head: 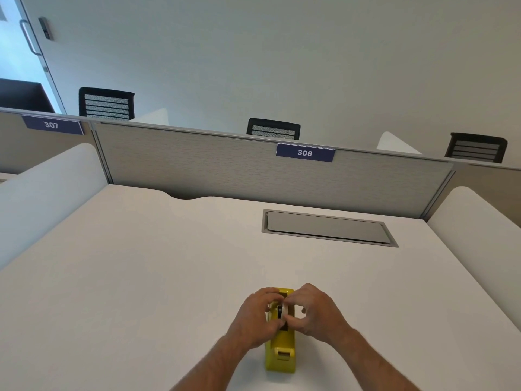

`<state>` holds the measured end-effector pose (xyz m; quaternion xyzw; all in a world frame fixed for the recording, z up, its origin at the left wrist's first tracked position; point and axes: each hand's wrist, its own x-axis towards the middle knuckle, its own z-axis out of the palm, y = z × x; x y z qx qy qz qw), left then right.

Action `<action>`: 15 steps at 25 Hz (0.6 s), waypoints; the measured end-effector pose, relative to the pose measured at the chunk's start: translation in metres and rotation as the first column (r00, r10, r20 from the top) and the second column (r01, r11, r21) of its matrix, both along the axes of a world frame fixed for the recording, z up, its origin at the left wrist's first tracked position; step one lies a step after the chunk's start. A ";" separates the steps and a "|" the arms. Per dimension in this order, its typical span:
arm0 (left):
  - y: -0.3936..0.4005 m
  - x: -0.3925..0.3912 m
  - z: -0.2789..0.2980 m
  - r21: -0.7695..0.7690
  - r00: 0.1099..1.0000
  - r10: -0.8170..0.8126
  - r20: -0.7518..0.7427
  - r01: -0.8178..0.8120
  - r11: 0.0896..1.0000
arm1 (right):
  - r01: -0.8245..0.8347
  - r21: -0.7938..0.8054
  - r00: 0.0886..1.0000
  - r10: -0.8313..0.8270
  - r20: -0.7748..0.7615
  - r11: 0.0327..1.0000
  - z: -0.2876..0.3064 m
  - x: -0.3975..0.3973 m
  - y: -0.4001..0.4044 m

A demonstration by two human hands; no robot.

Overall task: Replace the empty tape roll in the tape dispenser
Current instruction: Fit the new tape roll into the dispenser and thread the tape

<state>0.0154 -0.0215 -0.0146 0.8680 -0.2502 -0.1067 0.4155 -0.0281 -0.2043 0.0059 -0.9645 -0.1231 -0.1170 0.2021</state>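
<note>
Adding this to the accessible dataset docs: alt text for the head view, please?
Both hands, left hand and right hand, grip a tape roll at the cradle of a yellow tape dispenser on a white desk. Behind stand a grey partition labelled 306 and three black chairs.

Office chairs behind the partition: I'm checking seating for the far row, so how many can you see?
3. One chair at far left near the door, one above the 306 sign, one at far right. Only backrests show; others may be hidden.
</note>
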 end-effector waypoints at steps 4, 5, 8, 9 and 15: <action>0.000 0.001 0.000 0.007 1.000 -0.009 0.002 0.009 1.000 | -0.002 -0.031 1.000 0.002 -0.004 1.000 -0.001 -0.001 0.001; 0.000 0.001 0.000 0.008 1.000 -0.008 0.005 0.008 1.000 | -0.010 -0.043 1.000 0.010 0.000 0.999 -0.001 -0.001 0.001; 0.000 0.001 -0.001 0.015 1.000 -0.007 0.011 0.007 1.000 | -0.039 -0.074 0.999 0.040 0.012 0.996 -0.001 -0.001 0.004; 0.000 0.001 -0.002 0.013 1.000 -0.011 0.014 0.010 1.000 | -0.038 -0.070 0.999 0.040 0.017 0.997 -0.001 0.000 0.004; -0.002 0.002 -0.004 0.014 1.000 -0.016 0.021 0.016 1.000 | -0.045 -0.055 0.999 0.045 0.008 0.997 0.002 0.002 0.002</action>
